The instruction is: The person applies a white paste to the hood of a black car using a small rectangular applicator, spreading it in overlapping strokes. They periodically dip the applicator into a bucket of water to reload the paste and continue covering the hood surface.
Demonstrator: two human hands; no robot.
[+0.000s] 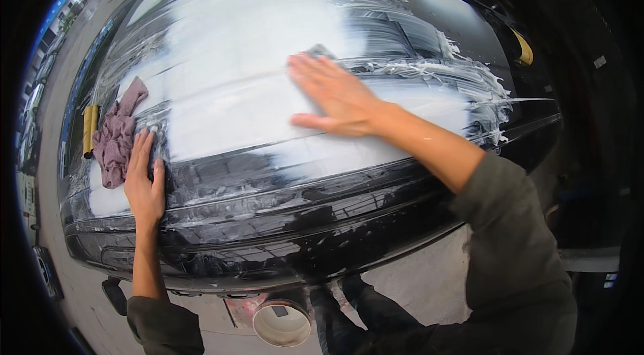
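A black vehicle roof (312,194) with large patches of white coating (236,48) spreads before me. My right hand (337,98) lies flat on the white, fingers pointing to the upper left, blurred by motion. Past its fingertips shows the edge of a small grey sanding pad or sheet (318,49); the rest is hidden under my fingers. On the left, my left hand (143,181) rests on the roof with the thumb apart, holding nothing. Against its fingers lies a crumpled mauve cloth (115,144). Milky white slurry (427,71) streaks the roof to the right.
Beside the cloth stand or lie yellow roll-like pieces (89,131). Another curved yellow piece (523,47) is at the far right. Below the roof, a whitish bucket (282,327) with a dark square piece inside stands by my legs (347,315). A side mirror (114,295) juts out lower left.
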